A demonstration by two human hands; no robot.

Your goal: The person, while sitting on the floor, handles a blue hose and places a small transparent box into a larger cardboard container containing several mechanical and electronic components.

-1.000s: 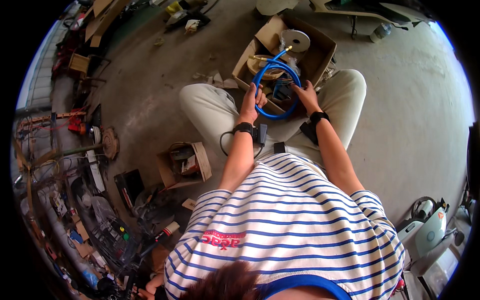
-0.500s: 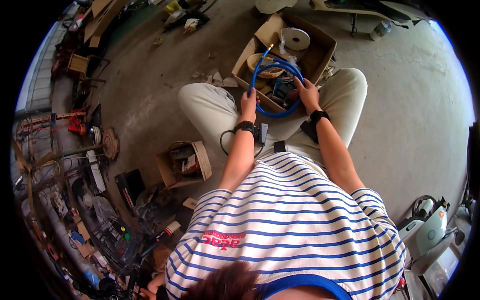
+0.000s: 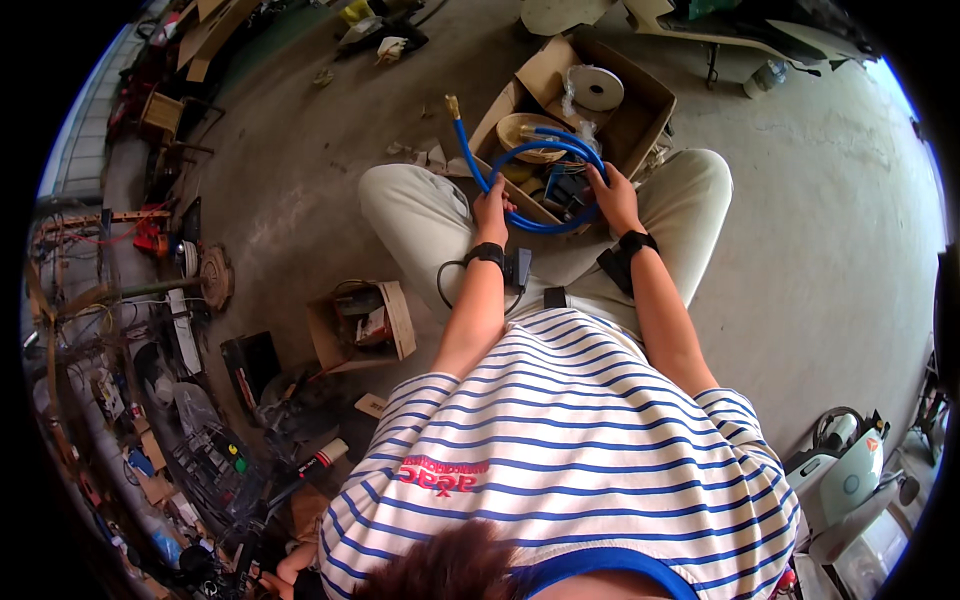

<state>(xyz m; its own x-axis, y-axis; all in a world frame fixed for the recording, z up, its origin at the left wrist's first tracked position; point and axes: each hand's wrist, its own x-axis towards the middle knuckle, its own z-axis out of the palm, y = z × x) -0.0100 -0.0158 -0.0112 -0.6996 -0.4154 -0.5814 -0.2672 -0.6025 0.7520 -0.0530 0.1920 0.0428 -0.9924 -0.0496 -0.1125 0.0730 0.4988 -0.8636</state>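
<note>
A coiled blue hose (image 3: 545, 226) is held in front of me, above the near side of an open cardboard box (image 3: 655, 105). My left hand (image 3: 492, 208) is closed round the left side of the coil. One hose end with a brass fitting (image 3: 453, 106) sticks up and to the left beyond that hand. On the right side of the loop, my right hand (image 3: 613, 196) has its fingers closed on the hose. Inside the box are a white spool (image 3: 597, 88), a round tan basket (image 3: 512, 128) and some dark and blue items partly hidden by the coil.
A smaller cardboard box (image 3: 400, 320) with assorted items stands on the floor at my left. Cluttered tools and parts line the left side. A white machine or vehicle part (image 3: 850, 470) stands at the lower right. Paper scraps (image 3: 432, 157) lie beside my left knee.
The brass-fitted hose end has swung left and outward, away from the coil. My left hand has shifted slightly left, and the loop has opened a little. The right hand keeps its hold.
</note>
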